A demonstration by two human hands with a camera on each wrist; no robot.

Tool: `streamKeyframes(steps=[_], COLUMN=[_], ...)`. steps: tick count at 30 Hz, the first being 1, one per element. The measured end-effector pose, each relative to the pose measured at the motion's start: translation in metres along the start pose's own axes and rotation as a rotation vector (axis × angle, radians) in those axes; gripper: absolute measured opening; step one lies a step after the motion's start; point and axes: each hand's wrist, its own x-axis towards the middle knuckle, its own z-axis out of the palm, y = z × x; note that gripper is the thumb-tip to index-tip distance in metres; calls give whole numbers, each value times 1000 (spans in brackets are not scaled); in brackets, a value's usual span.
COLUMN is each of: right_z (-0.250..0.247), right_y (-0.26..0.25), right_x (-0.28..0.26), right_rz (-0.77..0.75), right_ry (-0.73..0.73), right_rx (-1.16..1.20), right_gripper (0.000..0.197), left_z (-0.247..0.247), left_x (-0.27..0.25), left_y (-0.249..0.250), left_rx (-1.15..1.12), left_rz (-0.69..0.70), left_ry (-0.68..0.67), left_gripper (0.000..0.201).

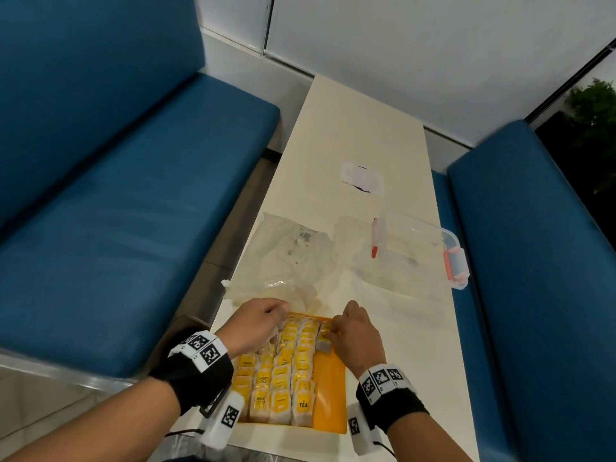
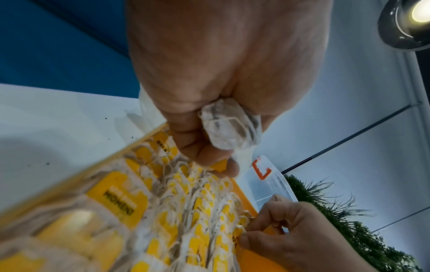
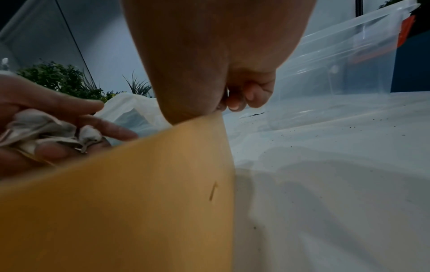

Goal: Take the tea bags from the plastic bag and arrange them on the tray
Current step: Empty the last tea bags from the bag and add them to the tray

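An orange tray (image 1: 330, 395) lies at the near table edge, with several yellow-tagged tea bags (image 1: 283, 378) in rows across its left and middle. My left hand (image 1: 278, 316) hovers over the tray's far left corner, fingers curled round a crumpled tea bag (image 2: 230, 127) in its palm. My right hand (image 1: 334, 328) pinches a tea bag (image 1: 324, 339) at the head of a new row on the tray's right side. The clear plastic bag (image 1: 286, 261) lies flat just beyond the tray. In the right wrist view the tray wall (image 3: 139, 193) hides my right fingertips' grip.
A clear lidded box (image 1: 416, 251) with red latches sits on the table right of the plastic bag. A small white packet (image 1: 362, 178) lies farther back. Blue benches (image 1: 116, 211) flank the narrow white table (image 1: 366, 121) on both sides.
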Motion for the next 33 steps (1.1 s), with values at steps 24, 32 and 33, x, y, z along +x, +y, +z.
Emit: streamKeyframes(steps=[24,32,33], right_z=[-49,-52,-51], right_y=[-40,-26,-25], right_x=[-15,-16,-16], right_rz=[55,206,222], right_ry=[-105,-139,-167], right_rx=[979,1292,1330], right_gripper=[14,11,12], left_z=[12,1,0], left_x=[-17,-24,-23], left_y=[24,21,19], left_rx=[-500,-533,-525], left_rz=[36,4,6], left_ry=[-202,-236,-242], left_gripper=[39,39,38])
